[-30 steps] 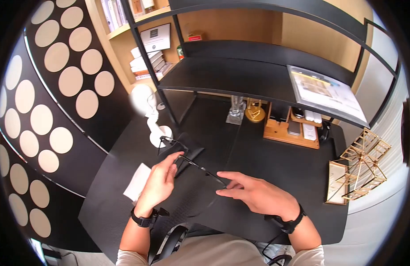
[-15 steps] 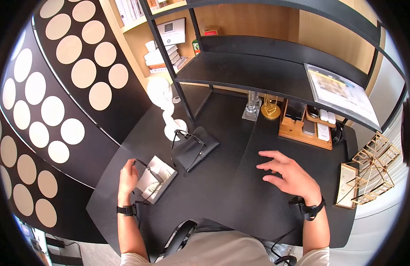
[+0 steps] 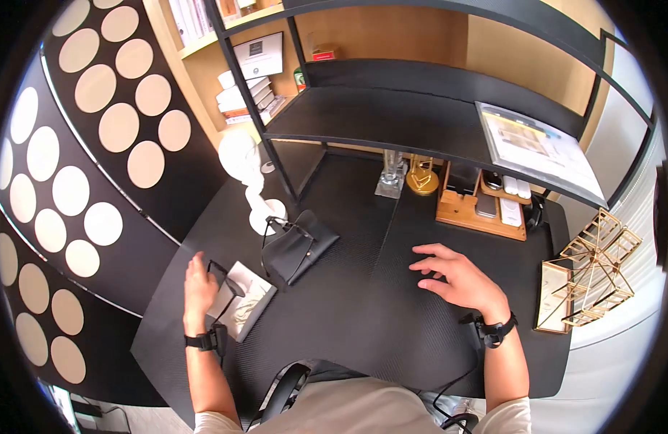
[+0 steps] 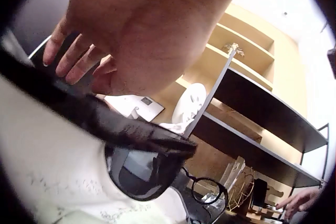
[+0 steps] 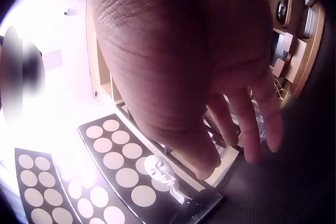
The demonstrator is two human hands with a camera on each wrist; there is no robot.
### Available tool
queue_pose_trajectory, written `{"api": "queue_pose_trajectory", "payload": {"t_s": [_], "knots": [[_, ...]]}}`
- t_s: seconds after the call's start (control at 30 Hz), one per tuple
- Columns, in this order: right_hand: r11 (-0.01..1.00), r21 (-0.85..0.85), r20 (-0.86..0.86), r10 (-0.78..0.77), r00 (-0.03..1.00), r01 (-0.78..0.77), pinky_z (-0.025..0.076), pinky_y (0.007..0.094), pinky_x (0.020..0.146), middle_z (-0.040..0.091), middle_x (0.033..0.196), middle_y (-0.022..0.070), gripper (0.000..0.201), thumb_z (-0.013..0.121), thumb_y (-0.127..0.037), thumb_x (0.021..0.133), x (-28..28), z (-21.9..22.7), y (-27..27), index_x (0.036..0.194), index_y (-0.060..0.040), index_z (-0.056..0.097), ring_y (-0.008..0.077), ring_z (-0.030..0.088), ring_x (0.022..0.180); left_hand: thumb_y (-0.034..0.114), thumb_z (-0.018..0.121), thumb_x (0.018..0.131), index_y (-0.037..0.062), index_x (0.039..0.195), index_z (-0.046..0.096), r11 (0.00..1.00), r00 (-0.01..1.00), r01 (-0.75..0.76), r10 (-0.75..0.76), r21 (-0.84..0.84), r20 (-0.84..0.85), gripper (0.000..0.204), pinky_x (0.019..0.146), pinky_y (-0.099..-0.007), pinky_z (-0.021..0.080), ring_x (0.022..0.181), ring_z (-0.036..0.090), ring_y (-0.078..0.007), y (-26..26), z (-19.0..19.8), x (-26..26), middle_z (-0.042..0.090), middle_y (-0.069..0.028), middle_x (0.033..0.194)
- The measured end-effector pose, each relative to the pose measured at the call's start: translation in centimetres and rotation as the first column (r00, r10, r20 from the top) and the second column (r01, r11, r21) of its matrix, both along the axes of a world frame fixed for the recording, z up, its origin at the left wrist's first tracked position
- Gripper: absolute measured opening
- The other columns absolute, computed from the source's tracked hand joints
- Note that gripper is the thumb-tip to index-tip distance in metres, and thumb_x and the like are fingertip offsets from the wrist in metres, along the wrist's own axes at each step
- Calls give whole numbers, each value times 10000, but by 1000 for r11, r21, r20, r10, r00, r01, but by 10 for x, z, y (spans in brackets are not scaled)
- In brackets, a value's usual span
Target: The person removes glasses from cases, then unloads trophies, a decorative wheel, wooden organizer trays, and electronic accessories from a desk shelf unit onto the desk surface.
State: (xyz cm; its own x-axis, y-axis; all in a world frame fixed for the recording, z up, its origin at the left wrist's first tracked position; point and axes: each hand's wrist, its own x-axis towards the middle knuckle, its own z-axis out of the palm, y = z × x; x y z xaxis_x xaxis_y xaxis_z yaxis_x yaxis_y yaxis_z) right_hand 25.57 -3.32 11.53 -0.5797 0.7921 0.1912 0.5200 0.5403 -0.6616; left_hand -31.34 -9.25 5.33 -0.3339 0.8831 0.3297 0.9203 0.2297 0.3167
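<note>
My left hand (image 3: 200, 289) is beside dark sunglasses (image 3: 235, 286), its fingers extended and gripping nothing. The sunglasses lie over a white, patterned box-like item (image 3: 251, 304) at the left of the desk. In the left wrist view, a dark lens (image 4: 139, 174) shows below the hand (image 4: 139, 35). Black-framed glasses (image 3: 291, 227) rest on a black case (image 3: 299, 249), behind and to the right of the box-like item. My right hand (image 3: 463, 283) hovers over the right half of the desk, fingers spread and slightly bent; the right wrist view shows its palm (image 5: 184, 66) holding nothing.
A white sculpture (image 3: 253, 184) stands behind the case. Under the black shelf (image 3: 384, 119) are a clear ornament (image 3: 392, 176), a gold ornament (image 3: 423, 179) and a wooden organizer (image 3: 468, 213). A gold wheel-shaped ornament (image 3: 598, 267) stands at the right edge.
The dark glasses held between both hands moved left onto the box-like item, and my left hand has let go. My right hand moved right, away from them. The head view shifted slightly.
</note>
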Motion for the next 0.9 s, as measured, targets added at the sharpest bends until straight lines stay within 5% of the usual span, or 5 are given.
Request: {"api": "queue_pose_trajectory", "payload": {"t_s": [0.23,0.3,0.43,0.67,0.9], "knots": [[934,-350,-197,-5,980,-66,604,301,780,790,1053,64,265,727,-91,997,21,-50,30,1257,-42,736,167,734,880,-15,582,948,12,1330,620,927,937,344,-349,151,9,385,1038,-486,500,1206,620,-418,20,124,124,653,-212,1272],[881,-469,-206,-50,977,-53,600,293,775,787,1075,69,269,723,-110,1009,28,-63,36,1267,-33,734,146,726,888,8,616,997,1,1364,641,872,805,465,-488,152,338,368,987,-386,555,1233,662,-252,45,127,169,705,-168,1252],[795,-599,-330,-136,934,-96,598,279,753,778,1107,78,264,681,-109,1043,38,-88,44,1290,-24,724,119,716,897,111,716,1016,49,1591,401,704,413,680,-599,205,686,658,1121,-398,499,1388,549,-277,137,72,256,563,-206,1469],[775,-612,-451,-174,875,-161,630,311,783,748,1184,120,258,631,-52,1054,46,-93,46,1301,-19,698,155,725,932,224,842,886,-92,1412,533,832,489,402,-548,382,679,687,997,-442,543,1143,703,-378,335,-11,349,726,-233,1196],[767,-624,-452,-196,870,-151,639,326,778,744,1184,127,269,605,-4,1038,47,-93,48,1293,0,691,172,730,933,179,834,894,-44,1189,659,704,659,553,-697,445,283,409,855,-396,572,942,761,-297,315,19,348,761,-209,969]]}}
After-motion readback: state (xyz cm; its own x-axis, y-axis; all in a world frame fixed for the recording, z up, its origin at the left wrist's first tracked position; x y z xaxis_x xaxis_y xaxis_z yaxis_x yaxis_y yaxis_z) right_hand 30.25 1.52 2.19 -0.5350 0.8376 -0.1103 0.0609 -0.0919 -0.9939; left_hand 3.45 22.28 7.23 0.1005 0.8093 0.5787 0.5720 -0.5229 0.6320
